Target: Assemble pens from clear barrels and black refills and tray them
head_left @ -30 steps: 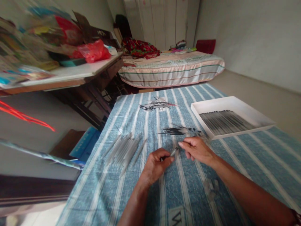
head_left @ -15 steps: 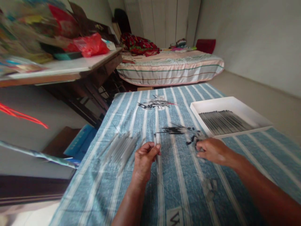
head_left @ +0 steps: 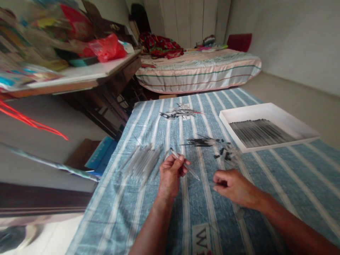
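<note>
A slim clear pen [head_left: 191, 171] with a dark end slants through the pinch of my left hand [head_left: 171, 173], its bare tip pointing right. My right hand [head_left: 235, 186] is closed, thumb against fingers, over the cloth to the right; what it pinches, if anything, is too small to make out. Beyond it lies a loose heap of small black and clear pen parts [head_left: 227, 153]. A bundle of thin black refills [head_left: 200, 142] rests just left of that heap. Clear pen barrels [head_left: 142, 162] lie side by side to the left of my left hand.
A white box [head_left: 271, 144] holding a row of pens stands at the right. More pen parts [head_left: 183, 112] lie at the table's far end. Striped blue cloth [head_left: 111, 198] covers the table. Behind are a bed [head_left: 199, 72] and a cluttered side table [head_left: 95, 72].
My right hand has drawn back from the heap of small parts toward me and the left. The pen in my left hand has turned from upright to slanting, its tip now to the right.
</note>
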`<action>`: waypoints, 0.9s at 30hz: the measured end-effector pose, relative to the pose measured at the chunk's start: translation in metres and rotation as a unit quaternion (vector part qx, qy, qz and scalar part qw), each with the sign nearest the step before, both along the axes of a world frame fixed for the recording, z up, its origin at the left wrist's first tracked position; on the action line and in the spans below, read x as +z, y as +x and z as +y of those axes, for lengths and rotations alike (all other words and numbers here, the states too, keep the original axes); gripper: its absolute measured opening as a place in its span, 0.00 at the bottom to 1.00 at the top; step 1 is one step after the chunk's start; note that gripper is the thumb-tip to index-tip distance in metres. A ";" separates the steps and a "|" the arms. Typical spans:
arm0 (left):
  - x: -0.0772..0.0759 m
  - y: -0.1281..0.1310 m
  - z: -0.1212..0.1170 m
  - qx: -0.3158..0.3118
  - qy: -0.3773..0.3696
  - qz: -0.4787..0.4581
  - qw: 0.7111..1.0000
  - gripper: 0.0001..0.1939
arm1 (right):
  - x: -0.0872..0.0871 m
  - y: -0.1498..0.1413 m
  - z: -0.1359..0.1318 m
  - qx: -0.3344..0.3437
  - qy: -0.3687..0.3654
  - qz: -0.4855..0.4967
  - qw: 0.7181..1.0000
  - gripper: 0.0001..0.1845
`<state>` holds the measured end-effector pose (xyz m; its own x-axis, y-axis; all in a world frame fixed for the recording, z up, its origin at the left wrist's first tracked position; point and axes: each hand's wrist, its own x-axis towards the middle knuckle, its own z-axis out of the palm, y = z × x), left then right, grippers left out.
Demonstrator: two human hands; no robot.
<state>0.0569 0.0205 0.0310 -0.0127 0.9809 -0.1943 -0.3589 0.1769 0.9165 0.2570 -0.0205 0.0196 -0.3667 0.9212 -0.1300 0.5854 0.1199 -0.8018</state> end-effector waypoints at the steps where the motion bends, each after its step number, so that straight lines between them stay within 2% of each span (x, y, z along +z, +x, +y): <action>1: 0.001 0.001 -0.001 -0.003 0.001 -0.002 1.000 0.11 | 0.000 -0.006 -0.002 -0.008 -0.006 0.023 1.000 0.05; 5: 0.002 0.003 -0.002 -0.005 -0.003 0.004 1.000 0.11 | 0.004 -0.022 -0.005 -0.040 -0.017 0.085 0.995 0.06; 11: 0.000 0.003 -0.002 -0.014 0.011 0.003 1.000 0.10 | 0.006 -0.033 -0.003 -0.064 0.002 0.122 0.990 0.05; 19: -0.004 0.005 -0.003 -0.017 0.007 0.000 1.000 0.10 | -0.001 -0.038 -0.003 -0.064 0.058 0.145 0.986 0.08; 27: -0.003 0.007 -0.001 0.022 -0.026 0.002 0.999 0.11 | -0.006 -0.053 0.000 -0.125 0.129 0.144 0.973 0.10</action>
